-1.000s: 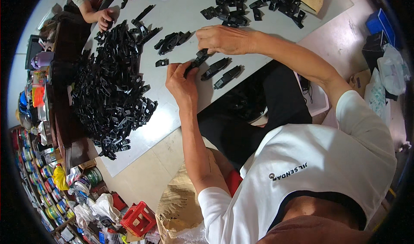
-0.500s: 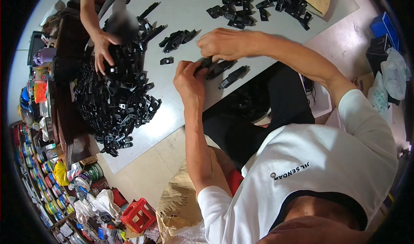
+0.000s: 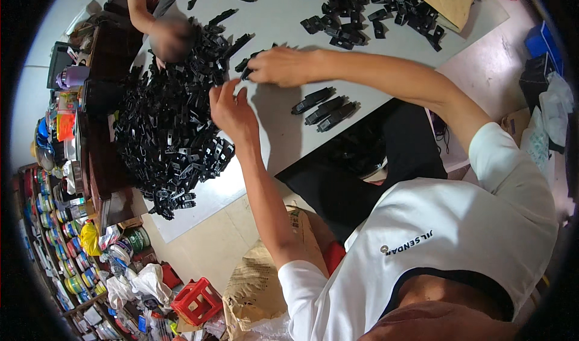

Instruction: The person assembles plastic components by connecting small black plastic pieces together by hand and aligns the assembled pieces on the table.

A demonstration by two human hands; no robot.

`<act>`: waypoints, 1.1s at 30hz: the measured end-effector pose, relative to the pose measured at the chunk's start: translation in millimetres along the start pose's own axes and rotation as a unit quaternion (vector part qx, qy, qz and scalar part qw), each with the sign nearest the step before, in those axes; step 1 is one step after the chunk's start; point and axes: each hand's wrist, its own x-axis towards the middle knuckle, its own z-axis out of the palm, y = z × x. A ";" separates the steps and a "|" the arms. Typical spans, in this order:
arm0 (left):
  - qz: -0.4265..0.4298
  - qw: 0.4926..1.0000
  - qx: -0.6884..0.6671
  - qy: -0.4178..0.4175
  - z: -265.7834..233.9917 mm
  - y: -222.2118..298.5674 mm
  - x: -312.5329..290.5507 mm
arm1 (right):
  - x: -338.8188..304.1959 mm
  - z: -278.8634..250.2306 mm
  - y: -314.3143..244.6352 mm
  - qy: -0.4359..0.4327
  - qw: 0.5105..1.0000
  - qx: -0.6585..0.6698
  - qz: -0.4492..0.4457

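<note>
Stretching bare, tabletop (image 3: 280, 123) separates right hand (image 3: 282, 66) from three parts (image 3: 324, 110) near edge (image 3: 324, 141)

Left hand (image 3: 234, 115) loosely spread, right hand (image 3: 280, 68) curled near it, right arm (image 3: 392, 80) bent

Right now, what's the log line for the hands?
left hand: beside big black pile | right hand: at black parts | table: row of three | grips: unclear
</note>
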 end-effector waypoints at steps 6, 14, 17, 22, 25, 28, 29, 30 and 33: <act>0.097 0.987 0.106 -0.074 40.2 4.4 21.5 | -46.0 -41.2 38.6 0.053 0.979 0.140 0.138; 0.188 0.968 0.154 -0.057 34.9 18.4 20.3 | -57.4 -57.8 31.4 -0.029 0.986 0.004 0.165; 0.164 0.985 0.040 -0.036 32.7 26.2 19.4 | -60.9 -51.7 30.7 0.034 0.988 -0.064 0.134; -0.147 0.839 -0.516 -0.093 34.3 50.9 8.3 | -68.5 -49.1 27.5 0.157 0.954 0.164 0.197; -0.173 0.826 -0.512 -0.160 35.6 36.6 -5.0 | -67.3 -50.9 14.4 0.123 0.944 0.218 0.213; -0.107 0.937 -0.304 -0.137 36.3 33.6 -16.2 | -74.0 -50.3 10.9 0.129 0.944 0.219 0.208; -0.035 0.985 -0.131 -0.106 33.0 35.0 -18.3 | -74.5 -49.3 8.5 0.128 0.944 0.219 0.210; -0.011 0.989 -0.126 -0.072 38.1 30.3 -22.8 | -74.7 -48.1 5.9 0.122 0.943 0.233 0.206; -0.026 0.987 -0.109 -0.115 36.4 25.8 -25.5 | -74.4 -46.3 -0.6 0.105 0.948 0.223 0.202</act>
